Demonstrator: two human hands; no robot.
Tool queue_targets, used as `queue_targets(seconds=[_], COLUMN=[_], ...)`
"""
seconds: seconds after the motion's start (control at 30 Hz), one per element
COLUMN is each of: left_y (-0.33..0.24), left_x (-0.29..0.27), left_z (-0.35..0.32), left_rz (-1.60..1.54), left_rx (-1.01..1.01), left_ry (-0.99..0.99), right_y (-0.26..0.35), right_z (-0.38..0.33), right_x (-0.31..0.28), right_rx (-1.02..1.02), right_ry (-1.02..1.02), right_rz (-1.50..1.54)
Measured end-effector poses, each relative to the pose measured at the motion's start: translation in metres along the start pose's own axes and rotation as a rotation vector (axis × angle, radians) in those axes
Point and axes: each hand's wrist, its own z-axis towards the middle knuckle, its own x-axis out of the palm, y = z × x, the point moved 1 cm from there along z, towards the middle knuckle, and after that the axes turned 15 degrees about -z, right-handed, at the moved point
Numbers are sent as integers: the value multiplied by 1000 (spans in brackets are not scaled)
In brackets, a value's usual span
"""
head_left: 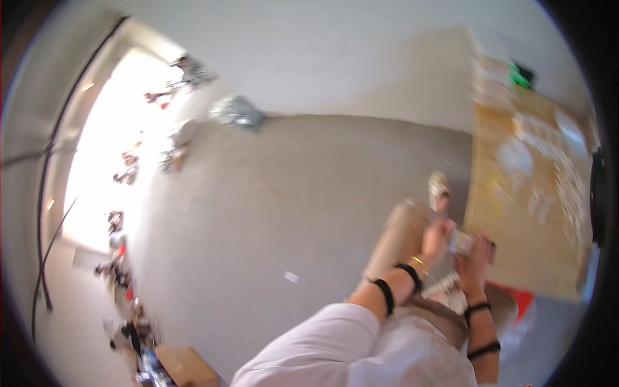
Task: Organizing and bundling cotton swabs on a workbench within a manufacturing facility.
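Note:
Over my lap, beside the table's near left corner, both my hands are close together. My left hand (437, 240), with a yellow bangle at the wrist, pinches one side of a small pale thing (461, 242), which looks like a flat packet; blur hides its exact kind. On its other side, my right hand (474, 263) has its fingers closed against it. A small dark thing (492, 252) shows just past the right fingers; I cannot tell whether they touch it. Black straps circle both forearms.
A wooden table (487, 219) at the right bears a round clear piece (514, 157) and many small pale pieces (567, 187). Below its near edge is something red (516, 300). Far left, clutter lines the bright opening, with a cardboard box (186, 366) and a silvery bag (235, 111).

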Motion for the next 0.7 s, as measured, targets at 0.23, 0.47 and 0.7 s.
queue_targets(seconds=[0.23, 0.47, 0.7], left_y=[36, 8, -13], left_x=[2, -2, -21], left_z=[2, -3, 2], left_rz=[-23, -145, -49], left_rx=[-109, -375, -472], left_ry=[101, 316, 393], right_y=[-4, -2, -18], right_z=[-1, 5, 7], right_x=[12, 23, 33], right_rx=[-171, -134, -136], right_ry=[-150, -136, -121], right_rz=[25, 8, 21])
